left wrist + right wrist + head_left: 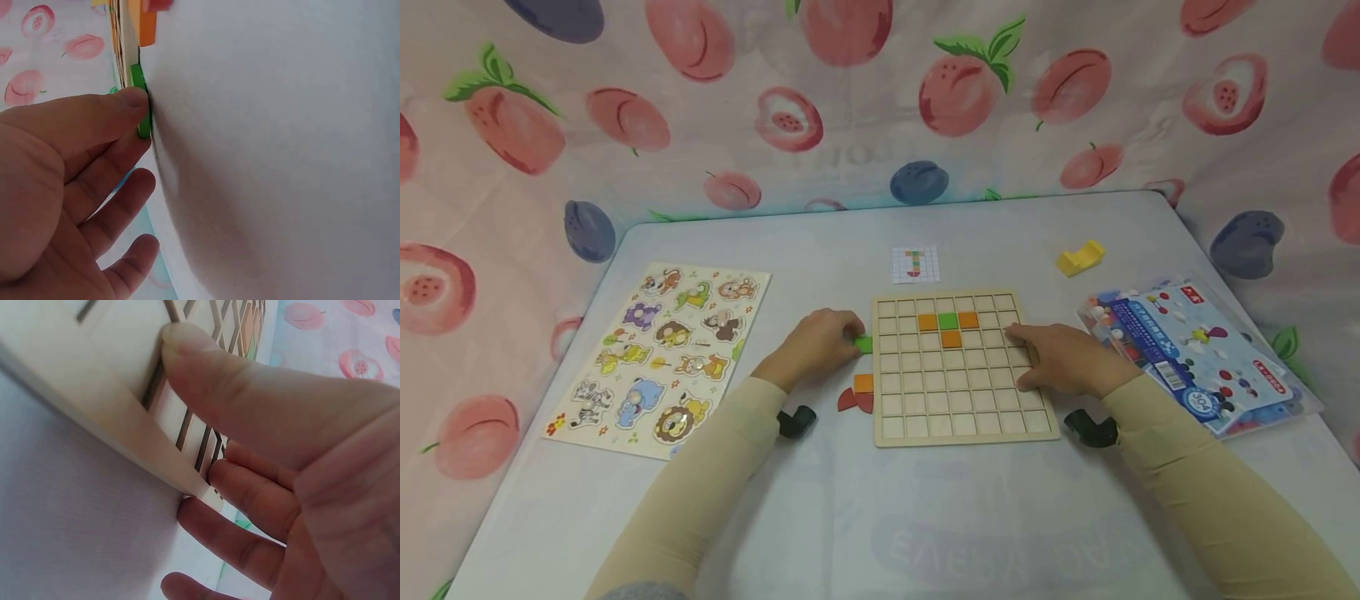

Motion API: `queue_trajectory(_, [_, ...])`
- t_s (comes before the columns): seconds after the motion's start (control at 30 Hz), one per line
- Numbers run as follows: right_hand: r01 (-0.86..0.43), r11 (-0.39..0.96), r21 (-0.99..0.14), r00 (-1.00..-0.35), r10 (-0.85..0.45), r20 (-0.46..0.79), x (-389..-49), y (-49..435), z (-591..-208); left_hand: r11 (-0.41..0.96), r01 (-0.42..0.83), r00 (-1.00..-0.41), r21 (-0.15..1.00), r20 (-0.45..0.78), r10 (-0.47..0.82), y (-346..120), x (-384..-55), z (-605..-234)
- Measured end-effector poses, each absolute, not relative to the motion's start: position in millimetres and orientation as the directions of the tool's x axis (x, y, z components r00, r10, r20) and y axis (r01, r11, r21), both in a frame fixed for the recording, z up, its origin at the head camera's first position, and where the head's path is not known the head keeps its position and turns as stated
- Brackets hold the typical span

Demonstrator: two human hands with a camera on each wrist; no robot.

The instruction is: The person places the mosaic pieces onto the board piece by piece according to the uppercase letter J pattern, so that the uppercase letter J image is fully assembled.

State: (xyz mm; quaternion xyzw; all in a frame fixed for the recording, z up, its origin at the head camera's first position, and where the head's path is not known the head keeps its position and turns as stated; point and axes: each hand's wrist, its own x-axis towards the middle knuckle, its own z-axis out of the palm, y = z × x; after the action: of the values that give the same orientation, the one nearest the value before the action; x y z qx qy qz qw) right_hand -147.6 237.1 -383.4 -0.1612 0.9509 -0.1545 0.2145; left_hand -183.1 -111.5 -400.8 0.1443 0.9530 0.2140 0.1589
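My left hand [820, 343] pinches a green square tile [139, 76] between thumb and forefinger, right by the left edge of the wooden grid board [917, 406]. Its other fingers are spread loosely. At the board's right edge rests my right hand [1071, 357], with the thumb [194, 353] on the grid and fingertips at the rim. On the board, an orange tile [928, 322], a green tile [948, 321] and another orange tile [968, 320] form a row, with one more orange tile [951, 339] below the green one.
Left of the board lie an orange tile [864, 382] and red quarter-round pieces [847, 400]. Behind it is a small pattern card [915, 264]. An animal puzzle board [658, 354] lies at left; a yellow block [1081, 258] and a clear pack with a blue label [1195, 350] are at right.
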Motion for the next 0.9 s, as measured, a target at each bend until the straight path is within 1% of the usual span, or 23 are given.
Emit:
queue_trajectory(0.4, [-0.235, 0.902, -0.362, -0.855, -0.369, -0.363, -147, 237, -384, 0.849, 0.266, -0.904, 0.457, -0.189, 0.384, -110, -179, -390])
queue_trajectory(0.67, [-0.232, 0.899, -0.371, -0.855, -0.371, -0.362, -147, 238, -383, 0.844, 0.249, -0.898, 0.475, -0.214, 0.385, -100, -174, -388])
queue_trajectory(0.9, [-0.232, 0.902, -0.364, -0.855, -0.367, -0.366, -147, 237, -383, 0.843, 0.299, -0.883, 0.447, -0.206, 0.423, -87, -171, -386])
